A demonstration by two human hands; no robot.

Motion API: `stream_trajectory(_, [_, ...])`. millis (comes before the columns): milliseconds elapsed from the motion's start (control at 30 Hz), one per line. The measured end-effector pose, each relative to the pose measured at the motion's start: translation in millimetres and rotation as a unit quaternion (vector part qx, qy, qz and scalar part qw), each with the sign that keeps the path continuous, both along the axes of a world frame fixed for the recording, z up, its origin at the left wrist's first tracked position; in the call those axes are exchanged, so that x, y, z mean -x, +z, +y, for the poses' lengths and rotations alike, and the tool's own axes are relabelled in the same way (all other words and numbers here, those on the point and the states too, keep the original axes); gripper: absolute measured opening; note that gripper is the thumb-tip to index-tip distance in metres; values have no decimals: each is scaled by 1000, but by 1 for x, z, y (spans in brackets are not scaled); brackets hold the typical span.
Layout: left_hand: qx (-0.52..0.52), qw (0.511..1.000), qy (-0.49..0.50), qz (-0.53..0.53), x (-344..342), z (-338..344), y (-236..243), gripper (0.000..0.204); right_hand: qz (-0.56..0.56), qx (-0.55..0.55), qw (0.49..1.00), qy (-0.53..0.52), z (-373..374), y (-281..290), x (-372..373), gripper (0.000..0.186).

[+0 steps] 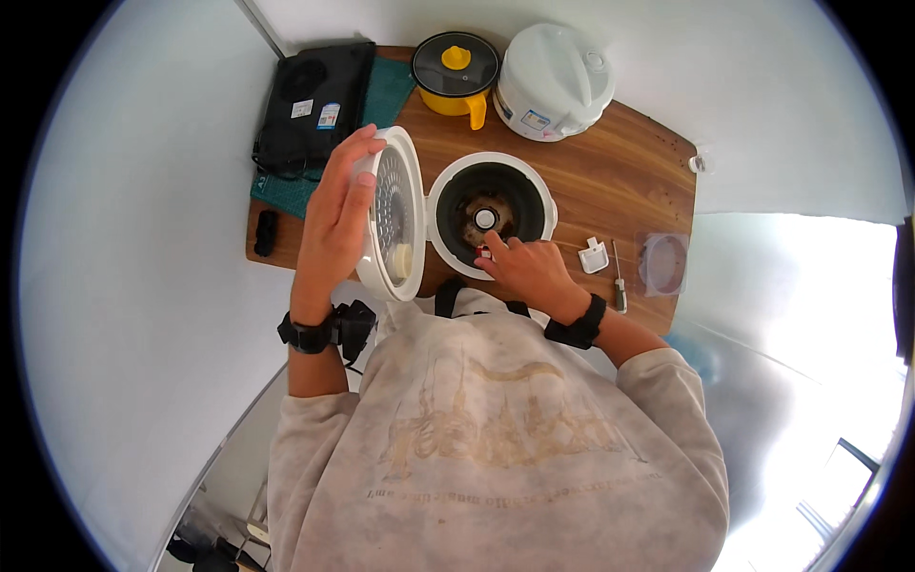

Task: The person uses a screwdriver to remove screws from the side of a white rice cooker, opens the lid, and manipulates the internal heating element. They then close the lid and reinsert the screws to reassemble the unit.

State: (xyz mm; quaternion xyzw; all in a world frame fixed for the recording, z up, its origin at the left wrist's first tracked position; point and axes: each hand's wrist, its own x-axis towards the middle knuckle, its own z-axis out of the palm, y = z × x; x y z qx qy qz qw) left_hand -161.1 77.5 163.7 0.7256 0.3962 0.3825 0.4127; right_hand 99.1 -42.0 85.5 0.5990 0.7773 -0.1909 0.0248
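Lettered shirt [505, 429]; left hand [335, 210] holds lid [395, 217], right hand [536, 274] pinches red piece [482, 253]; stickered white cooker [548, 76] beyond.

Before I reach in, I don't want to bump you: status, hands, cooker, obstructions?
Left hand against raised lid. Right hand partly inside cooker, at small red item. Cooker open, brown stains inside. In the way: right hand, across near side.

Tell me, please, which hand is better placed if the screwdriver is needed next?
Probably the right hand: it is nearer to the screwdriver, which lies on the table to its right, though it reaches into the open rice cooker. The left hand touches the raised lid, farther away.
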Motion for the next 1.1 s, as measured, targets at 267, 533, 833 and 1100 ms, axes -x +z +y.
stream_trajectory(267, [2,1000,2,-1,0,-1,3,34,69,-124,989,25,-1,-6,-6,40])
stream_trajectory(533, [7,1000,7,10,-1,-1,3,35,78,-178,980,40,-3,-19,-2,36])
stream_trajectory(833, [-5,1000,-1,10,-1,0,1,34,34,-47,998,-5,-4,-5,-2,30])
stream_trajectory(1100, [5,1000,-1,-3,-1,-1,2,33,133,-159,977,52,-4,-13,-8,30])
